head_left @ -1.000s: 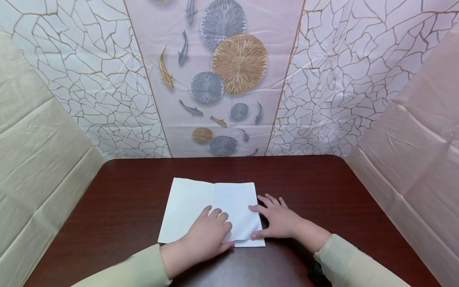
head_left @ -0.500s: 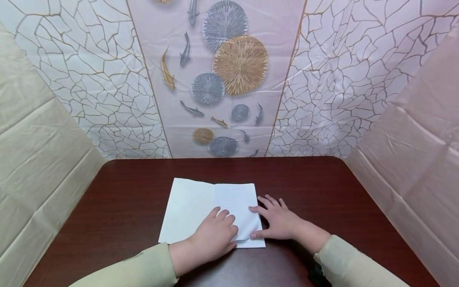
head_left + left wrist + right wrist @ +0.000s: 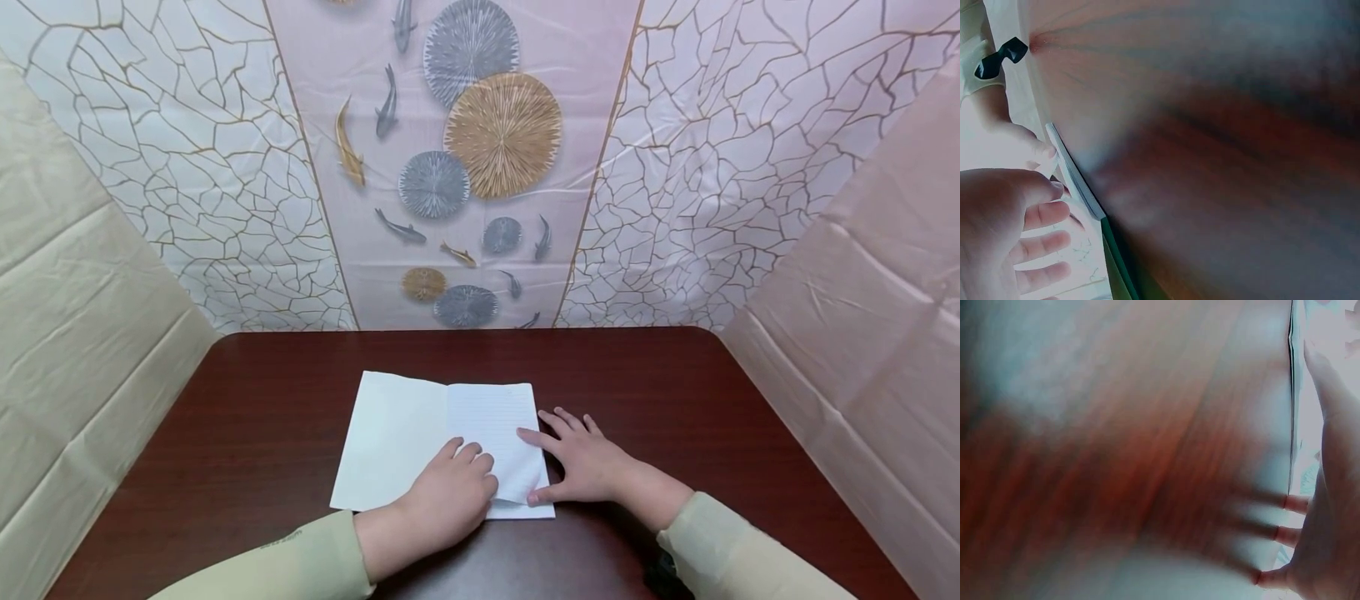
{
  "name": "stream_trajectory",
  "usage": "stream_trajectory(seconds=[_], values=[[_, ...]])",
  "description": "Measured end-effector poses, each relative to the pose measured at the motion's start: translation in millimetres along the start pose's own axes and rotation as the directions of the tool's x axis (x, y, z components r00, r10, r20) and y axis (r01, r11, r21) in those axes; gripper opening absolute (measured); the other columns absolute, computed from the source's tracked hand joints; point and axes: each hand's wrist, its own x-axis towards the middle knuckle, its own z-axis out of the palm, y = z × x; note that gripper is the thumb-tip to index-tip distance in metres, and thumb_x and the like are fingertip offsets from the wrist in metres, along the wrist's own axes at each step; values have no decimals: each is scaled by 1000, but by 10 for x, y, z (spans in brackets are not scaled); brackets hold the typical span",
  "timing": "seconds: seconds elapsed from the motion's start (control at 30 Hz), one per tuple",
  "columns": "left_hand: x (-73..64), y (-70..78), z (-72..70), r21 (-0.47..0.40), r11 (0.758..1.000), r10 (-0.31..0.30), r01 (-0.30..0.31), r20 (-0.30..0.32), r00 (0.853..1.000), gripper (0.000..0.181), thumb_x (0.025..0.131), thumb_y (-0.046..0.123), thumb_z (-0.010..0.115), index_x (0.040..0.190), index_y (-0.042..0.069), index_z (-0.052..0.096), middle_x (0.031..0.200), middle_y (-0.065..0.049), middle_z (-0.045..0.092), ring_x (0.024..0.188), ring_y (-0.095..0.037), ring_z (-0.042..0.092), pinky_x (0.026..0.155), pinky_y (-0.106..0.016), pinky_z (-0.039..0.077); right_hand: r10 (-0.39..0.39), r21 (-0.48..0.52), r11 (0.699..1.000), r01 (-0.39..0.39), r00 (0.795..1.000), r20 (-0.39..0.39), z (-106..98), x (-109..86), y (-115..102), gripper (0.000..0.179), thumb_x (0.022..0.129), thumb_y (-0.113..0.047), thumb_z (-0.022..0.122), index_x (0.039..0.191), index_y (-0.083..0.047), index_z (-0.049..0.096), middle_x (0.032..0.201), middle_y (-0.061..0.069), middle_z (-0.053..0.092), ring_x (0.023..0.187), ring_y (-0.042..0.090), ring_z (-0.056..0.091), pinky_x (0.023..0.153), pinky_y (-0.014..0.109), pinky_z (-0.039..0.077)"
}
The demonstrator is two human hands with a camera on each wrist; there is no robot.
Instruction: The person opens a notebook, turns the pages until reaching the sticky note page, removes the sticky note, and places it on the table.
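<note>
An open notebook (image 3: 401, 437) lies on the dark table, blank on its left side and lined on its right. Its lined page (image 3: 491, 408) has its lower edge lifted a little and curved. My left hand (image 3: 446, 500) is over the lower middle of the notebook, fingers bent, thumb and forefinger (image 3: 1047, 214) pinching the lower edge of that page; the exact contact is partly hidden. My right hand (image 3: 588, 462) rests at the right edge with fingers spread, its thumb and forefinger touching the page and the other fingers on the table.
The brown table (image 3: 285, 400) has rounded far corners. A patterned cloth (image 3: 495, 250) with fish and round leaves hangs behind it, and plain beige cloth walls (image 3: 862, 350) stand at both sides. A dark strap or device (image 3: 1002, 57) is at the right wrist.
My left hand has slid slightly right along the page's lower edge, and its thumb has gone out of sight in the head view. The right hand has barely shifted.
</note>
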Motion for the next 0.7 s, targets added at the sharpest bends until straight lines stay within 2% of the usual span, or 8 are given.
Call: stream_trajectory(seconds=[0.33, 0.7], values=[[18, 15, 13, -18, 1000, 3, -3, -13, 1000, 14, 87, 33, 68, 82, 21, 70, 89, 2, 62, 102, -21, 59, 97, -45, 44, -18, -1, 1000, 18, 999, -49, 1, -39, 30, 115, 66, -91, 55, 156, -23, 33, 156, 13, 35, 143, 40, 29, 106, 70, 27], [25, -3, -15, -55, 997, -63, 63, -6, 998, 13, 85, 30, 66, 82, 18, 70, 94, -1, 63, 103, -24, 59, 98, -47, 44, 23, -28, 999, -25, 998, -67, 10, -77, 76, 119, 67, -92, 53, 157, -17, 30, 160, 14, 29, 146, 39, 25, 111, 65, 24]])
